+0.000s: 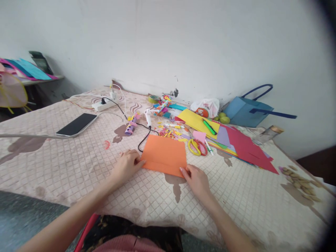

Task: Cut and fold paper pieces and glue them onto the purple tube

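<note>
A sheet of orange paper [165, 152] lies on the patterned tablecloth in front of me, with a crease or folded strip along its near edge. My left hand [128, 163] grips the paper's lower left edge, thumb on top and fingers curled. At the lower right corner, my right hand [195, 178] pinches the sheet between thumb and fingers. Just beyond the paper lie small colored paper scraps [169, 133] and a white glue gun [148, 118] with a black cord. Scissors [197, 147] with yellow and red handles rest to the right of the sheet.
A tablet-like device [77, 125] and a power strip [103, 104] with cables lie left. Stacked colored sheets [245, 145] carry a green box cutter [209, 126]. A decorated paper roll [130, 127], blue bag [246, 111], glass jar [269, 134] and peanuts [299, 182] also sit there.
</note>
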Demonstrator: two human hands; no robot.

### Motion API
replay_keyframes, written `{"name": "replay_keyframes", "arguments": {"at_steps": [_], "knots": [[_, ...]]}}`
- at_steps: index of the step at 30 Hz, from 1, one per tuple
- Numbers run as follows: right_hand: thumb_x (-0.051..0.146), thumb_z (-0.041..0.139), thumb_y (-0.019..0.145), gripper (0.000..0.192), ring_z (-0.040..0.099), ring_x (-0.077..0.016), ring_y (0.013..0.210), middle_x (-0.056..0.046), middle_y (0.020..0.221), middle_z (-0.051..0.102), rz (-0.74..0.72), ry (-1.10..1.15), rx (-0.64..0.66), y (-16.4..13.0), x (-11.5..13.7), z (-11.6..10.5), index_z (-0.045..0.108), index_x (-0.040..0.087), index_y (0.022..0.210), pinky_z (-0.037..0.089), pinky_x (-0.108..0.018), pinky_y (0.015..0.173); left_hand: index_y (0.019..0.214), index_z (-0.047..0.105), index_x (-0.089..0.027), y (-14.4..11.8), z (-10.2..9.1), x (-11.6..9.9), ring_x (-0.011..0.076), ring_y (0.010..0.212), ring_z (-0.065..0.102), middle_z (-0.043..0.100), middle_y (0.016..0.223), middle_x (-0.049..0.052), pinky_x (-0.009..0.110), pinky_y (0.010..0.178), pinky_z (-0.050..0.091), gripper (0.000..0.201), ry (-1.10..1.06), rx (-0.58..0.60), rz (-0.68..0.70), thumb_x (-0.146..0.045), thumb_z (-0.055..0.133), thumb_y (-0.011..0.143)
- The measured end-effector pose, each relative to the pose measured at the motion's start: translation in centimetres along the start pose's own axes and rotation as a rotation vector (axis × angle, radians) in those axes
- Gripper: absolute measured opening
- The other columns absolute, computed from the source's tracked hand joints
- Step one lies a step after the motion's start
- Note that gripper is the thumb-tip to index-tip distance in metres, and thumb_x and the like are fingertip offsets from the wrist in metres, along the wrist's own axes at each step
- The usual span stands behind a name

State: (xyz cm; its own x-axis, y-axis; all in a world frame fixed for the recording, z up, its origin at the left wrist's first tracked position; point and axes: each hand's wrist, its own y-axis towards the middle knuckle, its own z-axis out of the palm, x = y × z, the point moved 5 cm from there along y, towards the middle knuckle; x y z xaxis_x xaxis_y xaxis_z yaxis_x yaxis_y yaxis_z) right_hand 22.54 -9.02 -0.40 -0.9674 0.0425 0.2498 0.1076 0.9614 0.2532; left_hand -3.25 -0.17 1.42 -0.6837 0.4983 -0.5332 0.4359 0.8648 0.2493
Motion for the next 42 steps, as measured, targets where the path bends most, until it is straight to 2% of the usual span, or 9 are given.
{"name": "replay_keyframes", "arguments": {"at_steps": [10, 15, 19, 29, 42], "knots": [[0.047, 0.04, 0.087, 0.037, 0.05, -0.0161, 0.051, -0.003, 0.058, 0.059, 0.048, -0.057, -0.041, 0.0, -0.4, 0.2, 0.05, 0.021, 0.062, 0.023, -0.027, 0.048, 0.066, 0.052, -0.017, -0.4, 0.3, -0.8, 0.0224, 0.082, 0.05, 0.058, 0.082, 0.006, 0.035, 0.072, 0.033, 0.027, 0.227, -0.023, 0.022, -0.035, 0.043, 0.085], [0.047, 0.041, 0.086, 0.037, 0.049, -0.0152, 0.051, -0.001, 0.056, 0.057, 0.064, 0.046, -0.003, 0.0, -0.6, -0.2, 0.048, 0.021, 0.06, 0.025, -0.026, 0.049, 0.068, 0.053, -0.017, -0.4, 0.5, -1.1, 0.0233, 0.084, 0.049, 0.058, 0.085, 0.008, 0.035, 0.07, 0.033, 0.025, 0.295, -0.01, 0.019, -0.033, 0.044, 0.084], [0.047, 0.043, 0.085, 0.035, 0.049, -0.0143, 0.052, 0.0, 0.056, 0.055, 0.05, 0.175, 0.04, -0.3, -0.8, -0.5, 0.047, 0.021, 0.061, 0.027, -0.024, 0.05, 0.066, 0.052, -0.017, -0.4, 0.5, -1.1, 0.0234, 0.084, 0.049, 0.057, 0.085, 0.008, 0.035, 0.071, 0.033, 0.025, 0.271, -0.013, 0.02, -0.033, 0.044, 0.084], [0.047, 0.042, 0.085, 0.037, 0.047, -0.0138, 0.052, 0.001, 0.056, 0.054, 0.061, 0.164, 0.05, -0.3, -0.4, -0.7, 0.044, 0.02, 0.06, 0.027, -0.025, 0.05, 0.07, 0.055, -0.018, -0.8, 0.0, -0.3, 0.0199, 0.085, 0.051, 0.058, 0.086, 0.005, 0.034, 0.079, 0.037, 0.027, 0.018, 0.013, 0.05, -0.034, 0.04, 0.087], [0.042, 0.042, 0.087, 0.033, 0.052, -0.0133, 0.055, 0.001, 0.061, 0.06, 0.075, 0.007, 0.01, -0.2, -0.2, -0.3, 0.052, 0.019, 0.064, 0.026, -0.023, 0.052, 0.067, 0.05, -0.018, -0.9, 0.3, -0.5, 0.0218, 0.085, 0.05, 0.057, 0.086, 0.005, 0.038, 0.079, 0.036, 0.023, 0.146, -0.021, -0.001, -0.032, 0.044, 0.084]]}}
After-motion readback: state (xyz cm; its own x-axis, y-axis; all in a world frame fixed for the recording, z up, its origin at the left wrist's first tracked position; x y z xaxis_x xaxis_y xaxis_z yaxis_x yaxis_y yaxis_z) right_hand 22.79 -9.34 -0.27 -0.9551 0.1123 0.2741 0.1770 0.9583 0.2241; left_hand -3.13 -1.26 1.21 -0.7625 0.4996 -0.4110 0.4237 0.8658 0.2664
